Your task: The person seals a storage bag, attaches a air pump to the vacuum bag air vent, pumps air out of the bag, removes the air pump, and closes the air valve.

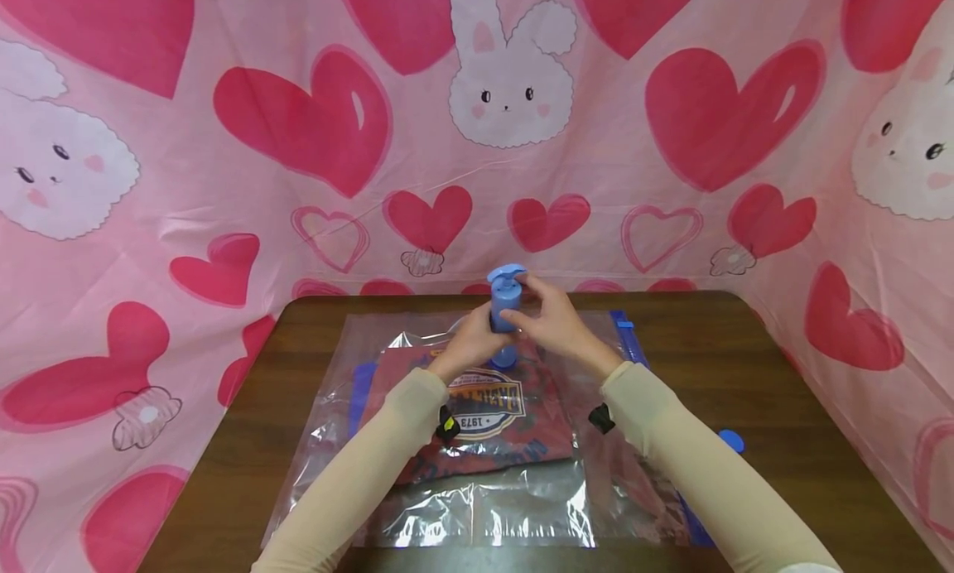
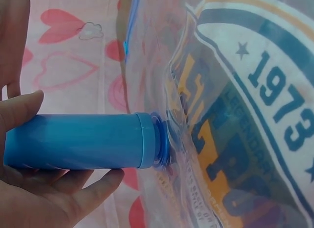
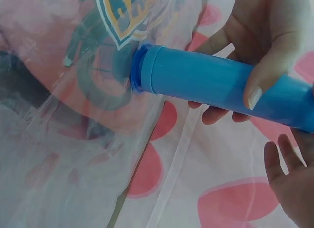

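A blue hand pump [image 1: 507,301] with a wing-shaped top stands upright on the round valve of a clear plastic storage bag [image 1: 514,507]. My left hand [image 1: 471,341] grips the pump's barrel, thumb on one side and fingers round the other, as the left wrist view shows. My right hand [image 1: 555,318] is at the pump's upper end, a finger by the handle and the thumb near the barrel. Its fingers [image 3: 274,162] look loosely extended in the right wrist view. Inside the bag lies a folded red garment [image 1: 484,449] with a "1973" print [image 2: 282,98].
The bag lies on a dark wooden table [image 1: 760,374], its blue zip edge [image 1: 629,341] on the right. A round blue cap [image 1: 731,440] rests beyond that edge. A pink cloth [image 1: 417,142] with hearts and rabbits hangs behind and at both sides.
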Action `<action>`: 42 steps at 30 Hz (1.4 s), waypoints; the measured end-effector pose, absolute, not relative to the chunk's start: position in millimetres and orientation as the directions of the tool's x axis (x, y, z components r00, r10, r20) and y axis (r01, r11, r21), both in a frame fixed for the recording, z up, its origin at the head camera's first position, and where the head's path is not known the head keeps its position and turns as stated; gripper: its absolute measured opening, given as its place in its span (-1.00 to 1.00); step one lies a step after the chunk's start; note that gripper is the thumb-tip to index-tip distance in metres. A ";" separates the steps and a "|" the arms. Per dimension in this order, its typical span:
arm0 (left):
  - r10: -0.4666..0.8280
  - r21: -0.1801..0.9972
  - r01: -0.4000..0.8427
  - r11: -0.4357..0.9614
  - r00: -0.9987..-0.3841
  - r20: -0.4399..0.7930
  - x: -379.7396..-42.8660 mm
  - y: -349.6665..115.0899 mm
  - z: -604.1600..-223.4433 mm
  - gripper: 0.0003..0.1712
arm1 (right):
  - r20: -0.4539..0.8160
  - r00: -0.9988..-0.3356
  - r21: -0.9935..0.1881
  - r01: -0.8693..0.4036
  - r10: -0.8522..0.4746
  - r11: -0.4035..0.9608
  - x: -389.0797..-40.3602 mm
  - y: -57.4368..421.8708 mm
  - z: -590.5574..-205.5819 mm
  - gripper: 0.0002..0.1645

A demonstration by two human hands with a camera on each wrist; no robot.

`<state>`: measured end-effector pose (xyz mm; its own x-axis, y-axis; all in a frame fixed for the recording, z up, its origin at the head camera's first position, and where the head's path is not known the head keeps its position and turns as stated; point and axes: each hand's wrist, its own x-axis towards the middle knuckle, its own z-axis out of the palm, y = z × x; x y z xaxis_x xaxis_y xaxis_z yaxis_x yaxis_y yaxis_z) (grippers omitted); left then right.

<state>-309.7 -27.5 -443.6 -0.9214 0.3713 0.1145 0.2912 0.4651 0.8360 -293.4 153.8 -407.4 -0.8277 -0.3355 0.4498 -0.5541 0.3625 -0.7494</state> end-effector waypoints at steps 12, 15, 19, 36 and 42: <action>0.405 0.828 0.315 0.464 -0.907 0.118 -307.9 -28.4 -442.7 -0.41 | 0.418 -0.860 -0.744 -0.508 -0.292 0.434 -295.3 150.5 -406.4 -0.11; 0.396 0.836 0.304 0.456 -0.911 0.115 -308.6 -29.5 -442.7 -0.39 | 0.419 -0.846 -0.759 -0.526 -0.330 0.384 -295.2 153.2 -405.2 -0.16; 0.382 0.834 0.295 0.466 -0.918 0.111 -309.4 -30.4 -443.1 -0.37 | 0.421 -0.835 -0.767 -0.537 -0.356 0.353 -295.1 155.7 -403.8 -0.25; 0.355 0.848 0.326 0.418 -0.918 0.177 -306.4 -30.0 -437.2 -0.41 | 0.389 -0.876 -0.764 -0.479 -0.284 0.431 -292.6 156.6 -403.3 -0.24; 0.329 0.836 0.371 0.404 -0.912 0.245 -305.0 -30.9 -431.1 -0.47 | 0.396 -0.875 -0.758 -0.482 -0.277 0.440 -290.8 158.1 -397.6 -0.16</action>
